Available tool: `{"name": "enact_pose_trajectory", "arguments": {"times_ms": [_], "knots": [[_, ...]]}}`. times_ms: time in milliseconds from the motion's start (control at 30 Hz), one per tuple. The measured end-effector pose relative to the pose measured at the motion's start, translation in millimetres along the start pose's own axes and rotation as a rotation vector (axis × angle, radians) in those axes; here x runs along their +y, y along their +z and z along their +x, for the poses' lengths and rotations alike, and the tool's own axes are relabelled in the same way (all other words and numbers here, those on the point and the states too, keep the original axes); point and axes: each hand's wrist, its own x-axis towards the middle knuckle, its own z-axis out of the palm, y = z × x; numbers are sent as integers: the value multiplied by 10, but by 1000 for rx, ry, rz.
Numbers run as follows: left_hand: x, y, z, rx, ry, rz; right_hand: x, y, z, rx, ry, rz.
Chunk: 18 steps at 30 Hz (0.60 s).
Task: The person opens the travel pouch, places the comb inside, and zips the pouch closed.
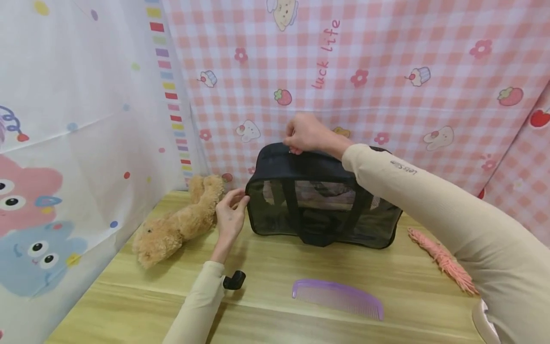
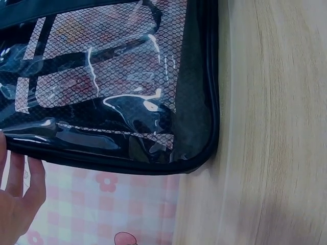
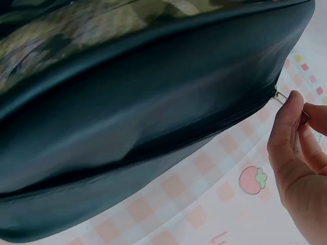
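Observation:
A black pet carrier bag (image 1: 275, 165) with see-through panels stands upright on the wooden table, its handle strap hanging down the front. My right hand (image 1: 307, 134) is at the top of the bag. Its thumb and fingers pinch a metal zipper pull (image 3: 280, 97) at one end of the top zip, and a dark gap shows along that zip in the right wrist view. My left hand (image 1: 230, 215) grips the bag's left side edge between thumb and fingers. In the left wrist view, its fingertips (image 2: 36, 173) meet the black piping.
A tan plush toy (image 1: 180, 234) lies left of the bag, close to my left hand. The purple comb (image 1: 339, 296) lies in front. Pink yarn (image 1: 442, 260) is at the right, near a partly hidden pale object (image 1: 481, 320). A checked cloth (image 1: 386, 57) hangs behind.

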Motion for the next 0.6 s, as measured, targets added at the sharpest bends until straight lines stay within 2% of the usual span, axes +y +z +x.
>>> {"name": "enact_pose_trajectory", "arguments": {"times_ms": [367, 600], "knots": [[-12, -18, -31, 33, 24, 2, -161, 130, 212, -27, 9, -38], [7, 26, -10, 11, 33, -10, -188, 172, 279, -22, 0, -19]]}}
